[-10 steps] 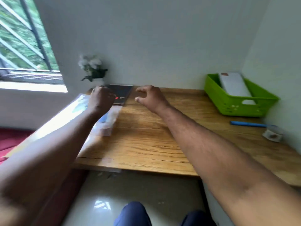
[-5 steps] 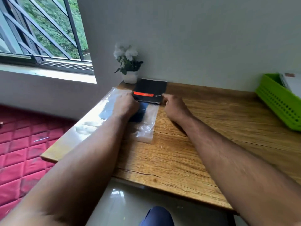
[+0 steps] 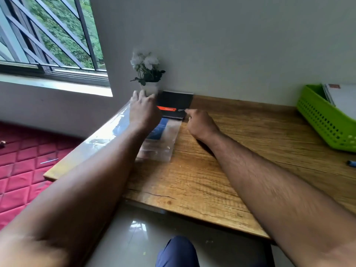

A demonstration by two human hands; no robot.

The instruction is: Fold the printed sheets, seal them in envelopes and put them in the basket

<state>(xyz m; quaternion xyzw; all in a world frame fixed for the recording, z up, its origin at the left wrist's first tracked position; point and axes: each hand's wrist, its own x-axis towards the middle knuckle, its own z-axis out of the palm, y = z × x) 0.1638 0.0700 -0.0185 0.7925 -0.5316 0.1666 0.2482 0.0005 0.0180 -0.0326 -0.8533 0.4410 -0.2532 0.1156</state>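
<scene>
Over the desk [image 3: 202, 170], left hand [image 3: 143, 110] spread flat.

White-flowered potted plant [image 3: 147, 74] upper centre by wall; barred window [image 3: 48, 35] upper left; red quilted mat [image 3: 23, 166] lower left.

The left hand [image 3: 143, 110] is lifting off the plastic sleeve [image 3: 161, 139] with fingers spreading toward the flower pot [image 3: 149, 89]. The right hand [image 3: 200, 123] is curling at the black pad's [image 3: 176, 102] near corner, and the view is swinging left, cropping the basket [image 3: 325, 120].
</scene>
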